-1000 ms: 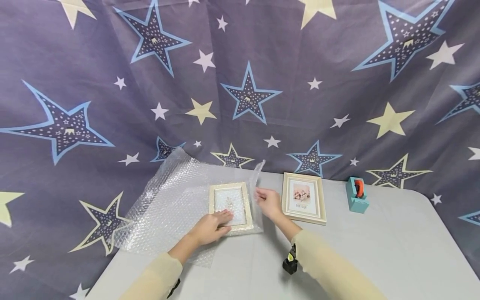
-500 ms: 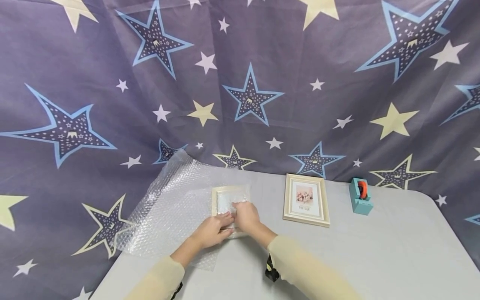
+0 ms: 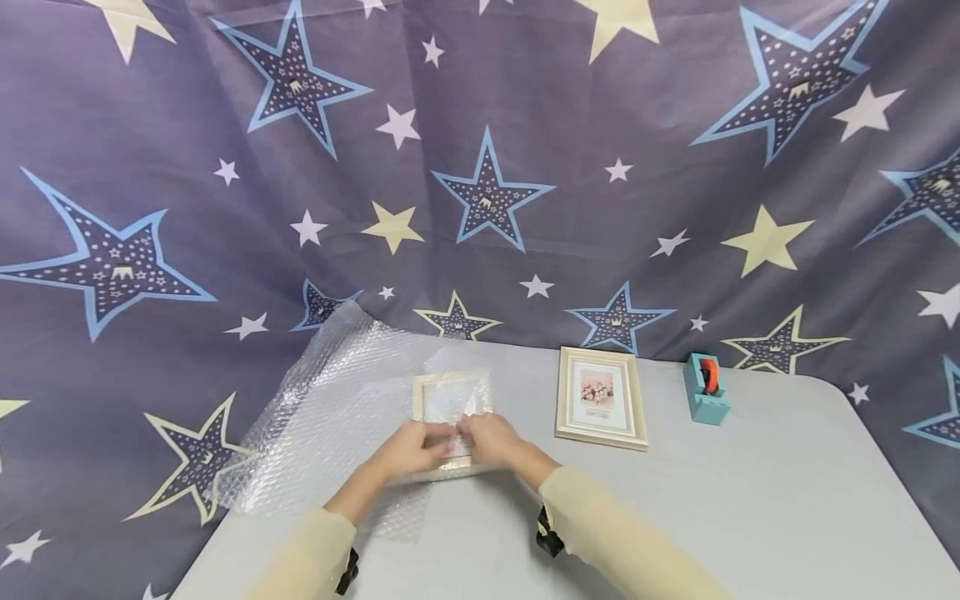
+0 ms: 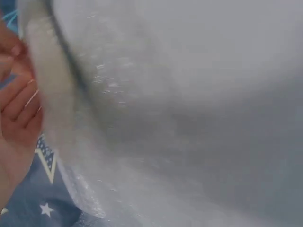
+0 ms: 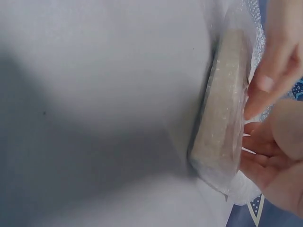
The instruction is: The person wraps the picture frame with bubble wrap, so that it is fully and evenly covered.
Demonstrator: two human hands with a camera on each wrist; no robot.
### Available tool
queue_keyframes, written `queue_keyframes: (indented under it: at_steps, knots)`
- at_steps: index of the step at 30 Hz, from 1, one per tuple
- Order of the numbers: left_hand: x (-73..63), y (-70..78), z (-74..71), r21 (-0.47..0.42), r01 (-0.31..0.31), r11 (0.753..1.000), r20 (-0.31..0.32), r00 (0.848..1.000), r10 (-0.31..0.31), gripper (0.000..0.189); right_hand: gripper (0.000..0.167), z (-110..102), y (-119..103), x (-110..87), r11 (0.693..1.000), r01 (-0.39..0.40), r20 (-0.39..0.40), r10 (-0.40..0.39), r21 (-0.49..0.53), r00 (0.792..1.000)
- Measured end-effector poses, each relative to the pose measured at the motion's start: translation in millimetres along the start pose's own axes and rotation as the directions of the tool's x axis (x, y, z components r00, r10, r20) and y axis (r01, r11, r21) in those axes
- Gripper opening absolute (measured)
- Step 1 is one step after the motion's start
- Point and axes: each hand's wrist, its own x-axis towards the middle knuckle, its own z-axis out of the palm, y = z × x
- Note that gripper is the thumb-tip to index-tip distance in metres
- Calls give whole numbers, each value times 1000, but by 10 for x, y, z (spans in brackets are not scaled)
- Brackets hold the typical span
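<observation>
A cream picture frame (image 3: pixel 418 400) lies on the table with bubble wrap (image 3: pixel 322 417) under it and a fold of the wrap over its face. Both hands are together over the frame's near half. My left hand (image 3: pixel 408 450) touches the wrapped face with its fingers extended, as the left wrist view also shows. Close beside it my right hand (image 3: pixel 491 439) presses on the folded wrap. In the right wrist view the wrapped near edge (image 5: pixel 220 104) of the frame shows, with fingers of the right hand (image 5: pixel 279 165) reaching onto its top.
A second picture frame (image 3: pixel 602 398) with a pink flower print lies to the right. Farther right stands a teal tape dispenser (image 3: pixel 707 390) with an orange-red hub. Loose bubble wrap spreads left up to the star-patterned curtain (image 3: pixel 360 150).
My right hand has carried the wrap's right edge leftward over the frame and come to the left hand. The left hand has shifted slightly on the frame.
</observation>
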Motion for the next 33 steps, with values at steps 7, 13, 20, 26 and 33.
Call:
queue_keyframes:
  at_steps: [7,13,20,26,33]
  knots:
    - [531,-27,-298,-218,280,935,-379,858,-345,32,43,17,28,2,999,-27,18,27,-41,999]
    - [889,-121,-382,-346,362,865,-333,815,-475,33,46,68,2,-7,994,-36,18,38,-100,999]
    - [951,-225,-475,-315,368,875,-330,822,-465,19,45,74,-106,43,989,-63,55,70,-133,996]
    - [935,-365,-419,-220,419,881,-378,796,-473,13,49,24,-138,66,989,-112,94,121,-96,988]
    - [928,-475,-178,-175,417,892,-404,796,-451,9,39,68,-78,33,994,-89,72,93,-63,993]
